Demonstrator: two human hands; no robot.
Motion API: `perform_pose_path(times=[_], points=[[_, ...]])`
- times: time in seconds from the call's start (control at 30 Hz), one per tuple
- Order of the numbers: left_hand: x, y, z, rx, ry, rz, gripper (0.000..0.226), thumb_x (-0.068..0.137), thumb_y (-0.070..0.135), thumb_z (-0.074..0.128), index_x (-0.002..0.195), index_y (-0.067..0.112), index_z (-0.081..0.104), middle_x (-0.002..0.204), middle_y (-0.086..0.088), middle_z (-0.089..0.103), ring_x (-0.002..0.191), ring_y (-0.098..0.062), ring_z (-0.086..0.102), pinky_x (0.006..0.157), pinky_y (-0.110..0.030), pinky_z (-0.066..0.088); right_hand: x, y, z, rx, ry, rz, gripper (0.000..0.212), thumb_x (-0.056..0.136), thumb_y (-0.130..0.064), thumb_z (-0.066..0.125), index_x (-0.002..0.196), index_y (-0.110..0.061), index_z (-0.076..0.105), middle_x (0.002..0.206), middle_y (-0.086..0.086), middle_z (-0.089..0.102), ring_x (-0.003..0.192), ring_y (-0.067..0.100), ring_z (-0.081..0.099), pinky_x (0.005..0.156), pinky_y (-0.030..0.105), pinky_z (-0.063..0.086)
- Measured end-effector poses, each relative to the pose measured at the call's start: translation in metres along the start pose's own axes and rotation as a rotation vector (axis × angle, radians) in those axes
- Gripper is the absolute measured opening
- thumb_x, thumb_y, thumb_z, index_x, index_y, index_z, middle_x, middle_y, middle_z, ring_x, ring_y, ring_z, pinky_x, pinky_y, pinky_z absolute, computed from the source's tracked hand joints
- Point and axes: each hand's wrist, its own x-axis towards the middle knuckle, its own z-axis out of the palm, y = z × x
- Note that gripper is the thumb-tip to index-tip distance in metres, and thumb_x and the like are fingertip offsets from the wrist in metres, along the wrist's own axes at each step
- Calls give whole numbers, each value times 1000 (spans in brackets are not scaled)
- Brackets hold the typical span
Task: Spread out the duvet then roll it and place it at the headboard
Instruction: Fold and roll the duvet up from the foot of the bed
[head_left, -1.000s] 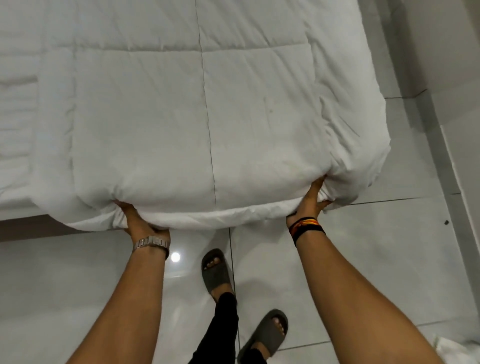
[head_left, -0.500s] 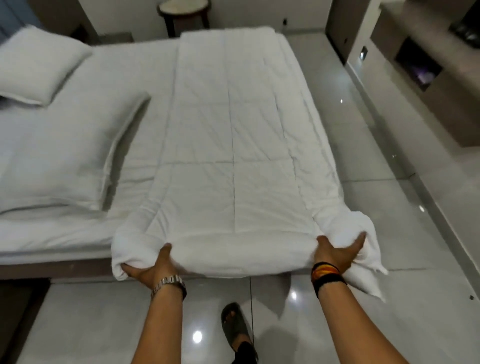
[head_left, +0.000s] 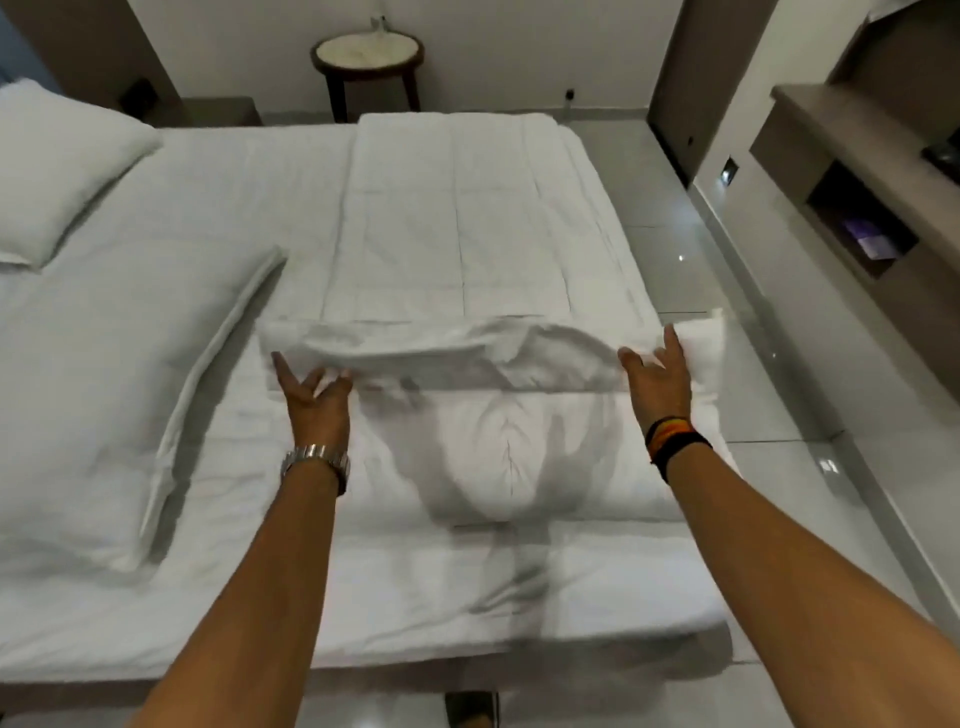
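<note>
The white quilted duvet lies as a long strip along the right side of the bed, reaching to the far edge. Its near end is turned over onto itself in a thick fold. The fold's loose leading edge is blurred and slightly raised between my hands. My left hand, with a metal watch at the wrist, has its fingers spread at the left end of that edge. At the right end is my right hand, wearing dark wristbands, also with spread fingers. Neither hand grips the cloth. The headboard is out of view.
Two white pillows lie on the left of the bed, one far and one near. A round side table stands beyond the bed. Glossy tiled floor and a built-in shelf unit run along the right.
My hands lifted the duvet's near end off the bed edge and flipped it forward over itself. They have let go and now reach farther across the bed.
</note>
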Motion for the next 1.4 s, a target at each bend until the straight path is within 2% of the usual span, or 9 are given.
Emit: perform_pose_path(times=[0.17, 0.3, 0.43, 0.6, 0.73, 0.83, 1.03, 1.17, 1.4], points=[[-1, -91, 5, 476, 175, -483, 103, 90, 66, 63, 163, 44, -5, 171, -20, -12, 157, -44, 1, 121, -62, 15, -31, 96, -5, -240, 255, 219, 85, 96, -44, 71, 165, -39, 21, 174, 15, 3, 161, 27, 4, 128, 47, 10], [-7, -131, 11, 407, 291, -693, 129, 64, 84, 71, 157, 55, -14, 165, -20, -32, 152, -57, -8, 116, -74, 6, -29, 140, -4, -230, 372, 566, 115, 81, -68, 74, 163, -50, -4, 170, 21, -21, 158, 46, -5, 126, 64, 9], [18, -132, 17, 249, 395, -700, 146, 56, 75, 84, 157, 51, -19, 168, -20, -25, 154, -51, 13, 117, -70, 17, -2, 145, 7, -51, 405, 614, 139, 66, -69, 86, 161, -50, -13, 170, 19, -22, 160, 38, -1, 125, 60, 19], [44, -139, 26, 326, 352, -805, 159, 46, 80, 85, 156, 47, -24, 167, -28, -7, 151, -48, 21, 117, -64, 24, 23, 156, 23, -171, 438, 650, 152, 56, -65, 93, 163, -46, -12, 172, 21, -3, 158, 40, 13, 121, 62, 23], [54, -149, 19, 126, 337, -719, 139, 66, 45, 95, 159, 49, -10, 169, -22, 2, 150, -36, 31, 118, -52, 29, 33, 163, 40, -26, 450, 629, 140, 61, -44, 99, 160, -55, 1, 170, 22, 10, 149, 46, 33, 116, 62, 29], [37, -158, 3, 73, 359, -559, 118, 72, 21, 93, 159, 39, 15, 158, -15, 34, 129, -31, 49, 106, -41, 39, 17, 166, 34, 63, 432, 482, 128, 66, -25, 99, 163, -41, 17, 165, 9, 33, 144, 34, 44, 118, 46, 34], [-31, -150, -48, -32, 377, -453, 104, 71, 2, 90, 155, 21, 32, 149, -10, 50, 124, -29, 56, 106, -35, 41, -57, 148, -7, 148, 395, 373, 112, 70, -13, 95, 160, -34, 31, 155, 3, 48, 135, 30, 52, 104, 29, 37], [-98, -136, -81, -46, 378, -431, 102, 70, 4, 90, 152, 27, 34, 145, -11, 52, 110, -26, 53, 100, -36, 40, -119, 136, -49, 179, 363, 355, 108, 72, -15, 94, 157, -39, 32, 147, 9, 54, 107, 23, 52, 94, 30, 39], [-259, -144, -171, 20, 410, -532, 110, 69, 1, 88, 155, 35, 29, 147, -17, 48, 121, -39, 56, 101, -46, 44, -283, 171, -137, 70, 351, 465, 113, 72, -15, 94, 159, -40, 26, 151, 19, 48, 129, 40, 54, 109, 48, 44]])
